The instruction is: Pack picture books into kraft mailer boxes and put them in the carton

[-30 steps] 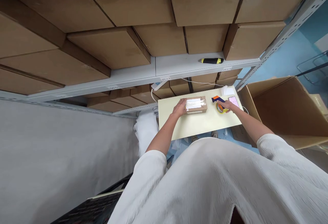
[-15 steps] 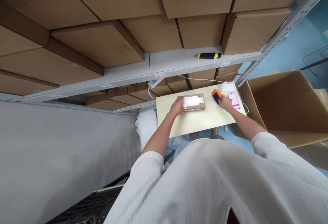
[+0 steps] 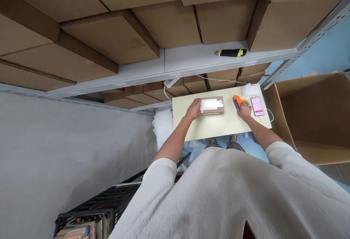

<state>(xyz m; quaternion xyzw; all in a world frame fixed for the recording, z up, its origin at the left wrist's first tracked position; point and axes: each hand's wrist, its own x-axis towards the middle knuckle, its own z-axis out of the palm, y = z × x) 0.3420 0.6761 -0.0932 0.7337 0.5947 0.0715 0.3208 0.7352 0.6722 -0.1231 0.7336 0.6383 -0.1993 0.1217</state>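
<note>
A small cardboard box (image 3: 221,110) with a white label on top lies flat on a pale yellow table (image 3: 199,131). My left hand (image 3: 193,110) holds the box by its left end, with the fingers over the top edge. To the right of the box, my right hand (image 3: 244,111) is closed around an orange and dark tape dispenser (image 3: 237,100), and a roll of tape shows beside the fingers. The dispenser is apart from the box. Close to my right hand, a phone (image 3: 257,106) with a lit pinkish screen lies on the table.
Shelves of large cardboard boxes (image 3: 115,40) rise behind the table. A black and yellow utility knife (image 3: 232,53) lies on the shelf edge. A white item (image 3: 250,89) and a cable sit at the back right. An open carton (image 3: 314,118) stands right; a black crate (image 3: 90,210) is lower left.
The dispenser in my right hand has turned, so its tape roll now shows. My left hand stays on the box. The whole view has shifted slightly, bringing more of the crate into sight.
</note>
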